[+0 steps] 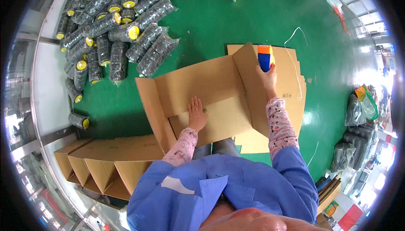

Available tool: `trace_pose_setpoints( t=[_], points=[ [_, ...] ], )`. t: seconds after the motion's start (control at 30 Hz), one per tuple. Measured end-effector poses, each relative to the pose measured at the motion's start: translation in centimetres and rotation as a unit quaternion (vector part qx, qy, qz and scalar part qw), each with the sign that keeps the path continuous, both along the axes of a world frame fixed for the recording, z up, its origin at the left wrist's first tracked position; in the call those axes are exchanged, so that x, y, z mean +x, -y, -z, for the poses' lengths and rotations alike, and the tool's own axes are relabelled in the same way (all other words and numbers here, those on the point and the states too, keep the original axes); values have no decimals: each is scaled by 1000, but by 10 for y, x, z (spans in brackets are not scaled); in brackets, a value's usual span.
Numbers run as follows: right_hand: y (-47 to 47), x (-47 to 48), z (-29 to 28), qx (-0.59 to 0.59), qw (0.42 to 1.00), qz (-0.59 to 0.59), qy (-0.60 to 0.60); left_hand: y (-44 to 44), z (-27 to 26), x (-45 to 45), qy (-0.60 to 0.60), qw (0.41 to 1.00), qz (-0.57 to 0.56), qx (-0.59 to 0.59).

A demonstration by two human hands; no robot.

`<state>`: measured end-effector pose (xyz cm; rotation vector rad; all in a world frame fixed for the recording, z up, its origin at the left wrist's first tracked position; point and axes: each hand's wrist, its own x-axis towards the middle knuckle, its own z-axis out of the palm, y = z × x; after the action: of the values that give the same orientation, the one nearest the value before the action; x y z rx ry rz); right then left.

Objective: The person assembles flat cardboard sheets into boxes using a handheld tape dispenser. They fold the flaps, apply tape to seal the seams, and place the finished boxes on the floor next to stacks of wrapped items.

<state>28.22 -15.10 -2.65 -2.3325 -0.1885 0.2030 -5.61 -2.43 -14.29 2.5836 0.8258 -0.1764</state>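
A cardboard box lies before me with end flaps standing out to the left and right. Two of its panels meet along a seam across the middle. My left hand rests flat on the panels at that seam, fingers extended and holding nothing. At the box's right flap, my right hand grips an orange and blue tape dispenser. The roll of tape on it is mostly hidden. Under and right of the box lies a stack of flat cardboard sheets.
Many plastic-wrapped black rolls with yellow ends are piled at upper left. Several open cardboard boxes stand in a row at lower left. A white strap lies across the sheets and green floor. Bagged goods sit at right.
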Motion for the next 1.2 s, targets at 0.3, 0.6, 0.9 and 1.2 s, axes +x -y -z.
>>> trace_pose_setpoints(
  t=[0.3,0.6,0.9,1.2],
  points=[
    [-89,-139,77,-10,988,-144,53,-41,-31,-9,9,980,-9,196],
    [-105,-170,148,-30,969,-224,98,-89,-96,-58,240,905,-311,-164],
    [-84,-153,138,-37,972,-229,-42,-13,60,52,15,992,-116,55],
    [-109,-152,116,148,960,-170,-169,-21,68,45,21,991,-102,87]
  ],
)
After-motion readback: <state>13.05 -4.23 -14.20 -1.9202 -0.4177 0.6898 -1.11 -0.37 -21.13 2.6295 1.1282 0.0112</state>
